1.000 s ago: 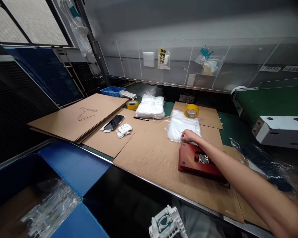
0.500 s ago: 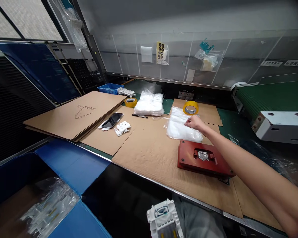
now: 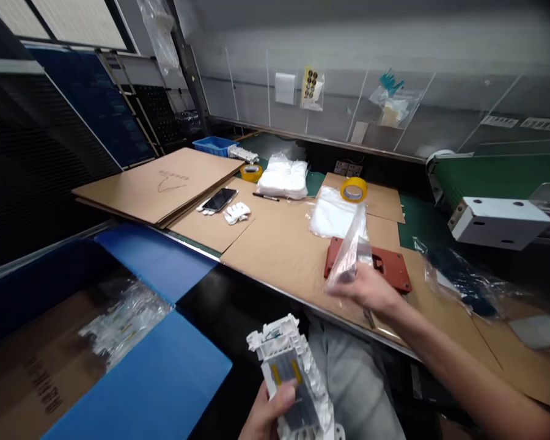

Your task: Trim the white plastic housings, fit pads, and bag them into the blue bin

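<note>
My left hand (image 3: 271, 408) is closed around a white plastic part (image 3: 309, 391) with a grey face and two yellow strips, held low over my lap, thumb on the face. My right hand (image 3: 369, 287) pinches a clear plastic bag (image 3: 351, 250), which hangs upright and partly hides the red fixture block (image 3: 396, 267) on the cardboard. Behind it lies a stack of clear bags (image 3: 332, 212). The lower end of the white part runs out of the picture.
A blue box (image 3: 178, 373) with bagged parts (image 3: 128, 315) stands at lower left. Cardboard sheets (image 3: 165, 177), a phone (image 3: 222, 199), white gloves (image 3: 237, 212), a bundle of white bags (image 3: 282, 177) and yellow tape (image 3: 353, 189) lie on the bench. A green conveyor (image 3: 508, 171) is at right.
My right hand has drawn back from the bag stack toward me with one clear bag. The white part has come up further into view, with my left hand now visible on it.
</note>
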`<action>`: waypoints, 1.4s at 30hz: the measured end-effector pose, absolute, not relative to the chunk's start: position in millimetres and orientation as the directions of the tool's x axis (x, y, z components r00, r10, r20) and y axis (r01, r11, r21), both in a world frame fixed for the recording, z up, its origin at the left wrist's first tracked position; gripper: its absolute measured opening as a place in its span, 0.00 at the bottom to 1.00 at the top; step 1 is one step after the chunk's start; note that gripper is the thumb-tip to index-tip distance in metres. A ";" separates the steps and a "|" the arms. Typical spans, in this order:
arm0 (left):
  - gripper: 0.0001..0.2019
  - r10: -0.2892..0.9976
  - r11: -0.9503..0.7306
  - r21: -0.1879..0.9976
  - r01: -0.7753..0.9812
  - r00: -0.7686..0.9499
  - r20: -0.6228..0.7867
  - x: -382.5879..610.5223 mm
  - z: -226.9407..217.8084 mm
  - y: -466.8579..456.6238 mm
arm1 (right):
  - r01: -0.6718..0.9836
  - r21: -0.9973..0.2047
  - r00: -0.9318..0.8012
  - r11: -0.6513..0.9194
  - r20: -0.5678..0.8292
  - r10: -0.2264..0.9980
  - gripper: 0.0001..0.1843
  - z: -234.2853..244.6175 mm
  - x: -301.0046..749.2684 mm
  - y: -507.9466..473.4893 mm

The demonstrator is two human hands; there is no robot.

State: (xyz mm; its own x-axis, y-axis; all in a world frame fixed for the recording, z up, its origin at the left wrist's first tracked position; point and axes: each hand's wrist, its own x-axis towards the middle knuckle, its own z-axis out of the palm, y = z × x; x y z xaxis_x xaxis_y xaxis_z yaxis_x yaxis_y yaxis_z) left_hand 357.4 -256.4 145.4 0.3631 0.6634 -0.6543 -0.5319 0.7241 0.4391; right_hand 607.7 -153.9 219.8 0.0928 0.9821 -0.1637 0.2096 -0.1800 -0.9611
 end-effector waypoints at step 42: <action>0.43 0.378 -0.605 0.722 0.336 0.919 -0.111 376.2 151.3 -238.8 | 0.722 -0.648 -0.603 0.241 -0.420 0.678 0.20 237.1 603.7 -318.5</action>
